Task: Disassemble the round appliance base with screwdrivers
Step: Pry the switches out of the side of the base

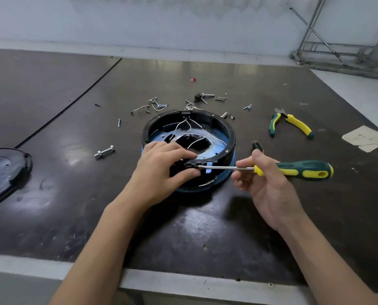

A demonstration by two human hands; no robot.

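base: round black plastic appliance base with a blue bottom plate [231, 137], mid-surface, open side up, white wires loose inside. It lies straight ahead of both hands, near wall facing the person.
left hand: [161, 166] clamps the near rim. Fingers are curled over the top edge, thumb on the outer wall.
right hand: [265, 186] pinches the green-and-yellow-handled screwdriver [304, 169] where shaft meets handle; the handle sticks out to the right, past the hand.
axis: shaft is nearly level and runs right to left along the near wall. The tip sits at a tab on the rim, between left thumb and fingers.
step: likely prying a clip or working a side screw — tip too small to tell which.
next move: force goes leftward along the shaft, straight at the left hand, which is nearer the tip. Slip risk is the thumb.
rest: loose metal screws [152, 104] behind the base, green-and-yellow pliers [298, 125] to its right on the dark surface [205, 227].
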